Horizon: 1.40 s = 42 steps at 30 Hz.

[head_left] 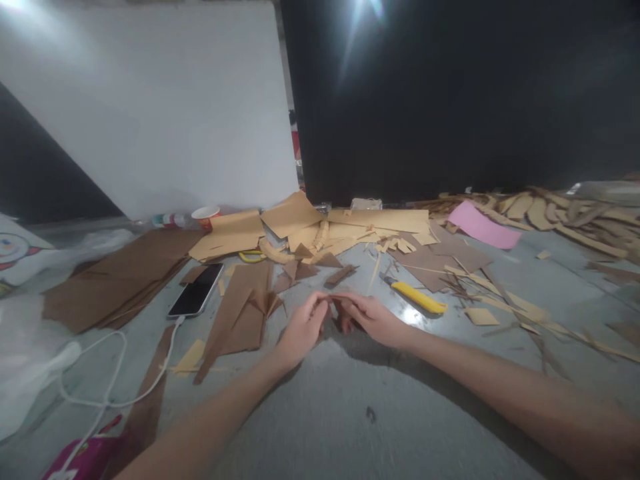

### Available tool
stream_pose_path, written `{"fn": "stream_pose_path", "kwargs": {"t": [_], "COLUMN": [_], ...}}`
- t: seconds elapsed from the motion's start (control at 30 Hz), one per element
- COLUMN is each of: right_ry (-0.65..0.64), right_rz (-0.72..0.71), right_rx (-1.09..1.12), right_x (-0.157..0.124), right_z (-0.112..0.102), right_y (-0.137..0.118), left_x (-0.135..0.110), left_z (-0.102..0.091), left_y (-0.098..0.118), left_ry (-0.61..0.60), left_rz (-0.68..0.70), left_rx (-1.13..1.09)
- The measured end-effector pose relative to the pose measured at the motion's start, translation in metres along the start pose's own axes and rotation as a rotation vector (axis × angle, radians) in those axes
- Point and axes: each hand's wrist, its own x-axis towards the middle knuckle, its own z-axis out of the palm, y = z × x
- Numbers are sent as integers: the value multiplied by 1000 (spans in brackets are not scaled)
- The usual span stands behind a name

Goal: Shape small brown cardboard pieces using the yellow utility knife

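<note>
My left hand (pixel 304 327) and my right hand (pixel 373 317) meet above the grey tabletop, with the fingers of both closed in a pinch. Between the fingertips shows the edge of a small brown cardboard piece (pixel 332 298); most of it is hidden by the fingers. Folded brown cardboard scraps (pixel 295 272) lie just beyond my hands. To the right of my right hand rests a yellow utility knife (pixel 419 297), its blade end pointing away to the left. Longer brown cardboard pieces (pixel 245 327) lie left of my left hand.
A phone (pixel 196 291) on a white cable (pixel 120 404) lies at left, near a brown sheet stack (pixel 120 277). A paper cup (pixel 205 217), tan sheets (pixel 385 219) and a pink sheet (pixel 483 225) stand or lie farther back. Curved strips (pixel 537 212) pile up at right. Panels rise behind.
</note>
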Motion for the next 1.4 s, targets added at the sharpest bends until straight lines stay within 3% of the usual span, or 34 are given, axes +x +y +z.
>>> {"fn": "stream_pose_path", "kwargs": {"t": [0.17,0.3,0.4,0.53,0.67,0.77,0.9,1.17,1.4], "right_ry": [23,-32,46,128,61,82,130,105,201], "right_rz": [43,42,41,-66,-206,-245,-201,-175,5], "right_rx": [-71,-123,-84,55,-129,-172,-123,-68,-75], "right_x": [-1,-4,-6,-7,-3,0,-1,-1,-1], "right_z": [-2,-3,-2,-2,-2,0,0,-4,-4], "right_y": [-3,-8,-8,-3,0,1,0,-9,-4], "left_x": [-4,-3,-2,1,1,-1,-4,-3,-4], "left_z": [3,2,1,0,0,1,2,0,2], "left_y": [6,7,6,3,4,7,11,13,11], "left_ry": [76,-17,-30,9,-23,-47,-63,-21,-102], "left_rz": [-7,-10,-107,-86,-103,-99,-110,-89,-147], "left_rx": [27,51,-16,-106,-126,-105,-66,19,34]}}
